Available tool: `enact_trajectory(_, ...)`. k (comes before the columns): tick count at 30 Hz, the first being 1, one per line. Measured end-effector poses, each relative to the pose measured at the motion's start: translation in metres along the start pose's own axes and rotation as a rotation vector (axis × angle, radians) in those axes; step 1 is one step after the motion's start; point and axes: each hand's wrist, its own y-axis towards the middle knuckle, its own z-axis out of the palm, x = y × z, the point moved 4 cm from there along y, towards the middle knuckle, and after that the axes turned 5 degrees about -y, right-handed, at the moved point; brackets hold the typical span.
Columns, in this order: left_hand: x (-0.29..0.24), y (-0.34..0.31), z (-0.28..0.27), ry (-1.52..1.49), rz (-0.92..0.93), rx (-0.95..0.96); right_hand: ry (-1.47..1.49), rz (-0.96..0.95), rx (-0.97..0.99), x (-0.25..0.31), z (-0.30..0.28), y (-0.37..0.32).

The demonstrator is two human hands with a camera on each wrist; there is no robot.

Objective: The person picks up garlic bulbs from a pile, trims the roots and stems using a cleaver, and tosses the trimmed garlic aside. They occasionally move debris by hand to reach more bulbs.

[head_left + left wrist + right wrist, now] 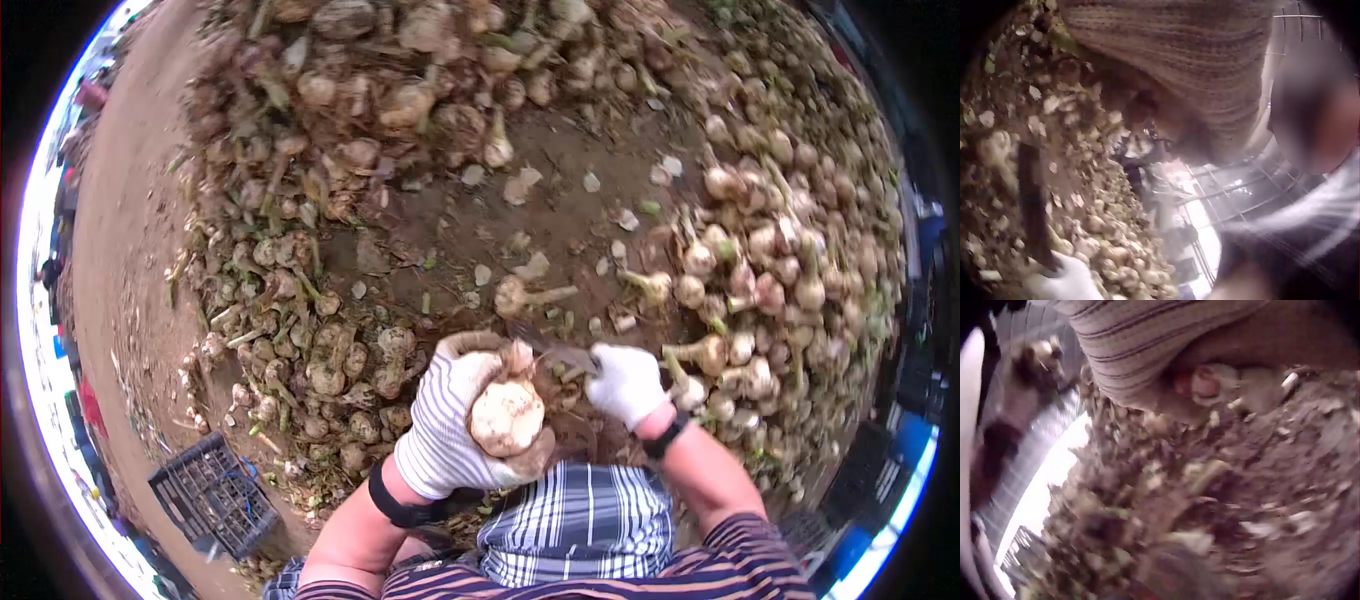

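My left hand (450,410), in a striped work glove, holds a large pale garlic bulb (507,418) with its round base facing up. The fingers curl round its sides. To the right, my gloved right hand (627,385) grips a knife (565,357), whose dark flat blade points toward the bulb's neck. In the left wrist view the knife blade (1034,200) stands up from the white glove (1069,281). On the soil just beyond the left hand lies a garlic bulb with a cut-length stem (512,297). The right wrist view is blurred.
Heaped garlic with stems (330,350) covers the ground on the left and far side. Trimmed-looking bulbs (770,260) pile up on the right. Stem bits and skins litter the soil (560,170). A black plastic crate (213,495) stands at lower left.
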Motion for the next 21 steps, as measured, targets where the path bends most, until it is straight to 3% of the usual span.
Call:
enact_trajectory(1,0.000,0.006,-0.005,0.172,0.060,-0.065,-0.035,-0.003,-0.017,-0.003,0.002,-0.006)
enact_trajectory(2,0.015,0.011,-0.004,-0.145,-0.161,-0.058,0.101,0.013,-0.122,-0.005,0.002,-0.011)
enact_trajectory(3,0.034,0.012,-0.018,0.396,-0.037,-0.061,0.182,0.027,-0.187,-0.007,-0.003,-0.011)
enact_trajectory(6,0.060,0.004,-0.038,0.491,-0.274,-0.031,0.355,0.056,-0.240,-0.007,-0.007,-0.009)
enact_trajectory(7,0.062,0.004,-0.039,0.428,-0.341,-0.053,0.427,0.036,-0.242,-0.003,-0.008,-0.007)
enact_trajectory(9,0.075,-0.004,-0.037,-0.084,-0.521,-0.138,0.582,-0.018,-0.198,0.007,-0.013,-0.005)
enact_trajectory(10,0.076,-0.005,-0.037,-0.083,-0.519,-0.140,0.638,-0.023,-0.159,0.010,-0.010,-0.004)
enact_trajectory(12,0.079,-0.008,-0.031,-0.495,-0.598,-0.170,0.699,-0.019,-0.118,0.014,-0.006,-0.005)
enact_trajectory(13,0.079,-0.010,-0.032,-0.498,-0.600,-0.164,0.730,-0.029,-0.056,0.018,-0.006,-0.004)
enact_trajectory(16,0.060,-0.012,-0.017,-1.086,-0.866,-0.022,0.715,-0.048,0.035,0.028,-0.012,-0.003)
enact_trajectory(21,0.067,-0.023,-0.008,-1.179,-0.993,0.121,0.533,-0.118,0.069,0.033,-0.015,0.002)
